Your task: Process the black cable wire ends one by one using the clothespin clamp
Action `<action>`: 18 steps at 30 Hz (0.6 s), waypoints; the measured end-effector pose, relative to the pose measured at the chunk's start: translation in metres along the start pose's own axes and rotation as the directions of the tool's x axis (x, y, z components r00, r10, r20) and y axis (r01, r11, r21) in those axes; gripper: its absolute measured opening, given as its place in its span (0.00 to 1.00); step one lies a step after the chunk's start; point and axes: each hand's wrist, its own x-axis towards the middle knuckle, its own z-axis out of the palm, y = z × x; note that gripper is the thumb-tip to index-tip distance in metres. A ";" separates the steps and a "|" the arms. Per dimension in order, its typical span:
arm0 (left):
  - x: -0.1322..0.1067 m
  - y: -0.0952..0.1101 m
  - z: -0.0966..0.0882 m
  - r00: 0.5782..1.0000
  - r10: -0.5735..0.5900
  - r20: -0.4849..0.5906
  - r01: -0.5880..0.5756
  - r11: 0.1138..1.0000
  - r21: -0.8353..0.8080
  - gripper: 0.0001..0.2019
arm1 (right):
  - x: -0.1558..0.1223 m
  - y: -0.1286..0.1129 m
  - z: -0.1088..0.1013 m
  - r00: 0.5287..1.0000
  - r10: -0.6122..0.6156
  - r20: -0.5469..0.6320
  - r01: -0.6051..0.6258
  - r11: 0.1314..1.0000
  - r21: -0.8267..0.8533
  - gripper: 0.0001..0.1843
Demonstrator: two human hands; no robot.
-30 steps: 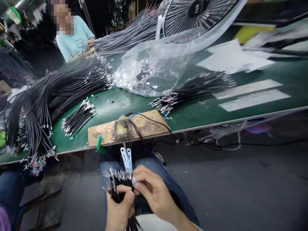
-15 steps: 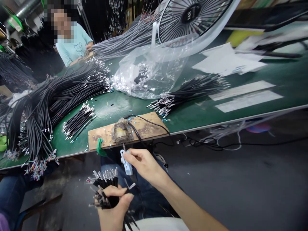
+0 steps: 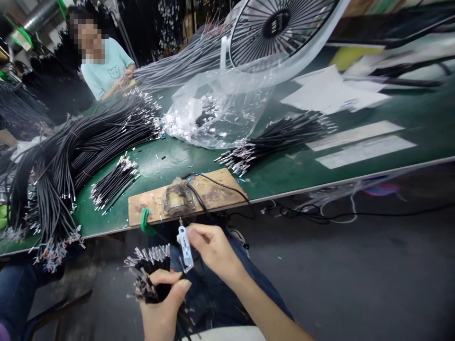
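My left hand [image 3: 164, 303] is closed round a bundle of short black wires [image 3: 151, 274] with silver terminals at their tips, held upright over my lap. My right hand [image 3: 208, 246] pinches a single wire end up against the light-blue fork [image 3: 185, 244] that hangs below the small motor device [image 3: 178, 201]. That device sits on a wooden board [image 3: 213, 189], which a green clamp [image 3: 145, 221] fixes to the edge of the green table [image 3: 291, 175].
A large pile of long black cables [image 3: 64, 156] covers the table's left. Two smaller wire bunches [image 3: 113, 182] [image 3: 280, 135], a clear plastic bag [image 3: 220, 109], papers [image 3: 330, 92] and a fan [image 3: 280, 28] lie beyond. A person in a light-blue shirt [image 3: 104, 71] works opposite.
My right hand left the bundle and rose with one wire to the blue fork under the device. My left hand and the bundle shifted left and lower.
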 end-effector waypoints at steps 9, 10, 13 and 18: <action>0.004 0.005 0.005 0.997 0.014 0.073 -0.017 0.999 0.036 0.05 | 0.001 -0.012 0.006 1.000 -0.025 0.000 0.025 0.999 -0.048 0.23; 0.004 0.005 0.005 0.997 0.012 0.074 -0.015 0.999 0.039 0.05 | 0.001 -0.010 0.007 1.000 -0.010 -0.011 0.010 0.999 -0.041 0.24; 0.004 0.004 0.004 0.997 0.005 0.076 -0.008 0.999 0.036 0.05 | 0.000 0.001 0.007 0.999 0.032 -0.018 -0.032 0.999 0.029 0.28; 0.001 -0.002 0.003 0.996 -0.023 0.087 0.024 1.000 -0.003 0.05 | -0.005 0.021 -0.003 0.992 0.092 -0.083 -0.083 0.991 0.100 0.32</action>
